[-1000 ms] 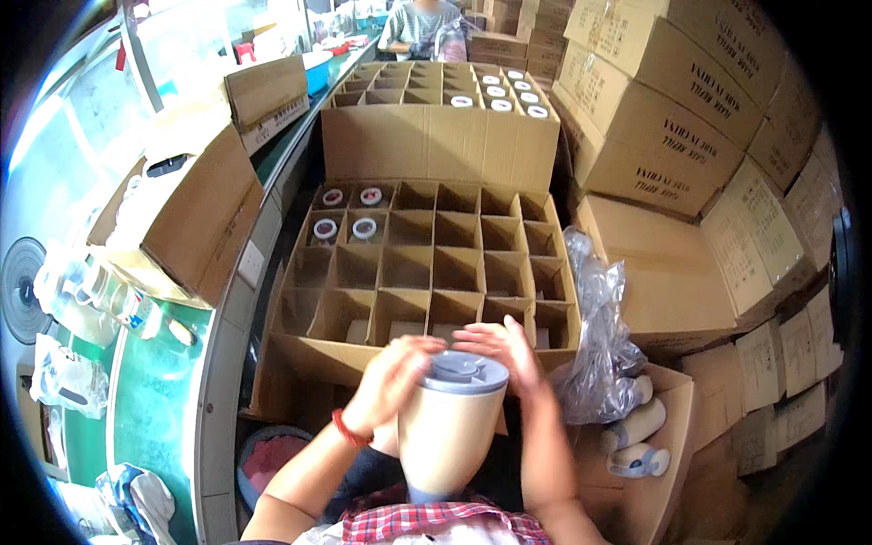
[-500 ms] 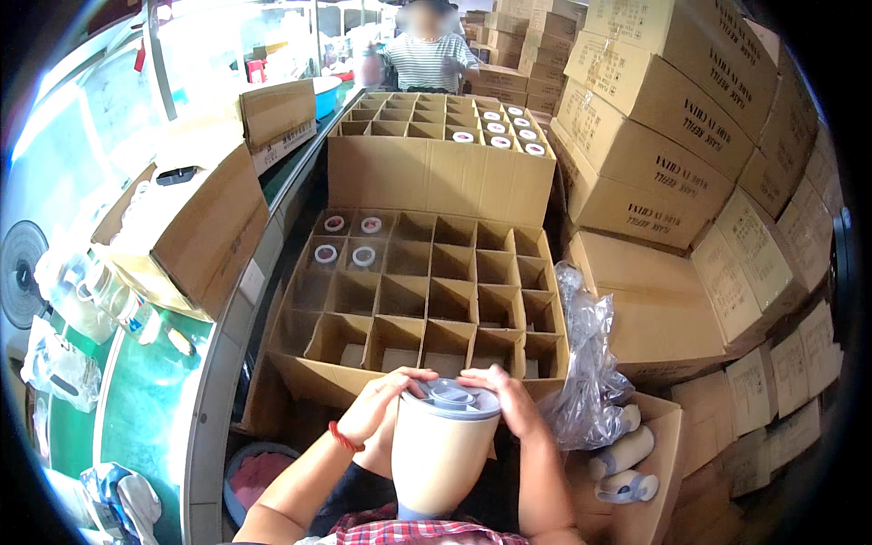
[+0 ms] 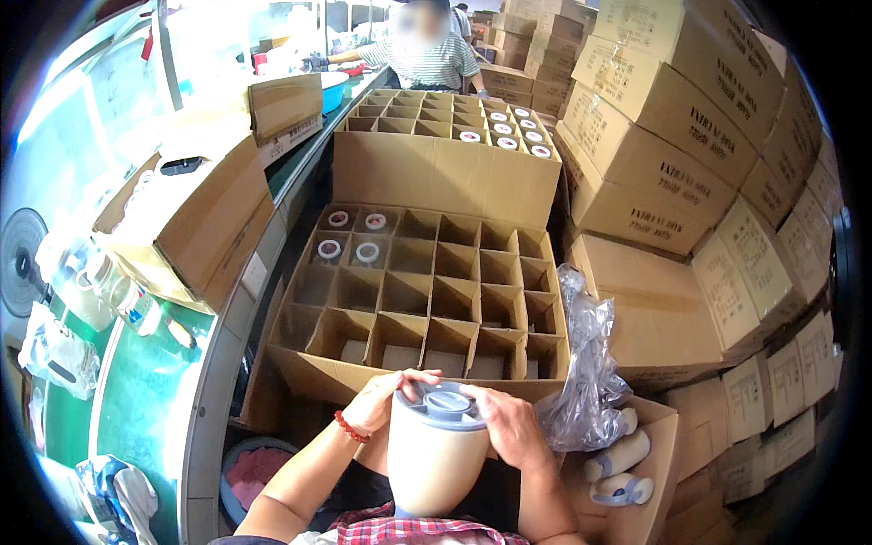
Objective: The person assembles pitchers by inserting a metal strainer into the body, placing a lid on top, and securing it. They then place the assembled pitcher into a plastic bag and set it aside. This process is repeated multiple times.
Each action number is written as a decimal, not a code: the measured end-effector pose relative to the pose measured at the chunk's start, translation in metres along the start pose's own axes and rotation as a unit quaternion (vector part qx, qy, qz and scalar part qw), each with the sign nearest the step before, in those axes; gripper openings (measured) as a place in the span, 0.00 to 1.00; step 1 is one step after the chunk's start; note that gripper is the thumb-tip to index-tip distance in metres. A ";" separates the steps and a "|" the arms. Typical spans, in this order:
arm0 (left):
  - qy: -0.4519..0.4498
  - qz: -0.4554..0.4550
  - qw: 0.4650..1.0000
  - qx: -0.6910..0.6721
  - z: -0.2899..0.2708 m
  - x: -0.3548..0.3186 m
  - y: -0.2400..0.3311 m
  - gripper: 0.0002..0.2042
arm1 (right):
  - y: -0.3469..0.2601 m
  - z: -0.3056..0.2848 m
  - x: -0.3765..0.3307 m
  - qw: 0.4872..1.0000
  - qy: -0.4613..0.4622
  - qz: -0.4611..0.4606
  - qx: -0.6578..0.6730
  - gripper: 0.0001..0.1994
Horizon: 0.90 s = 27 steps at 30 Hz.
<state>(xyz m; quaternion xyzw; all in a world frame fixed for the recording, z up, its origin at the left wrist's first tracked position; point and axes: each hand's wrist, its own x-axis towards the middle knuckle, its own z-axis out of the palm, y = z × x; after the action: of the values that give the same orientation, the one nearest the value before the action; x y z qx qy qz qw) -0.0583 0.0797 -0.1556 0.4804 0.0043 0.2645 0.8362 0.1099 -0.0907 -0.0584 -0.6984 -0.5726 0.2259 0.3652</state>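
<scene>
A cream vacuum jug with a grey-blue lid stands upright against my lap, at the bottom middle of the view. My left hand curls round the left side of the lid, fingers on its top edge. On the opposite side my right hand grips the lid's rim, thumb over the top. Just beyond the jug is an open carton with cardboard dividers. Several flasks with white round tops sit in its far left compartments. The jug's base is partly hidden by my checked clothing.
Behind stands a second divided carton. Crumpled clear plastic hangs at the right, above a box holding cream jugs. Stacked cartons line the right; a green worktop runs left. A person works at the far end.
The round piece on the lid has turned. My right hand has shifted down and round the rim. The far person has moved slightly right, with one arm stretched toward the worktop.
</scene>
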 end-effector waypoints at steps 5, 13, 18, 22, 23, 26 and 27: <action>0.053 0.067 0.868 0.489 0.078 0.011 0.043 0.10 | 0.096 0.029 0.065 0.723 -0.177 0.068 0.665 0.33; -0.144 0.126 0.938 0.290 0.034 0.008 0.042 0.11 | 0.038 0.016 0.022 0.838 -0.081 0.129 0.524 0.39; -0.023 -0.018 0.999 0.017 -0.003 -0.004 0.002 0.16 | 0.005 -0.011 -0.006 0.998 -0.004 0.017 0.060 0.36; 0.015 0.035 0.934 0.354 0.068 0.011 0.042 0.13 | 0.101 0.026 0.045 0.769 -0.106 0.135 0.616 0.36; -0.012 0.094 0.857 0.507 0.088 0.014 0.056 0.11 | 0.109 0.046 0.060 0.608 -0.183 0.107 0.765 0.37; -0.029 0.141 0.766 0.627 0.126 0.021 0.065 0.07 | 0.110 0.062 0.066 0.536 -0.223 0.047 0.812 0.39; -0.040 0.143 0.775 0.615 0.124 0.022 0.063 0.06 | 0.112 0.062 0.065 0.527 -0.224 0.033 0.819 0.39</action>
<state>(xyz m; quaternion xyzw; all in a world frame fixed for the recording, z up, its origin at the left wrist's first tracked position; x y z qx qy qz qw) -0.0349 0.0154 -0.0323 0.8973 0.0640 0.3027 0.3149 0.1511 -0.0213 -0.1770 -0.0371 -0.1755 0.7566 0.6288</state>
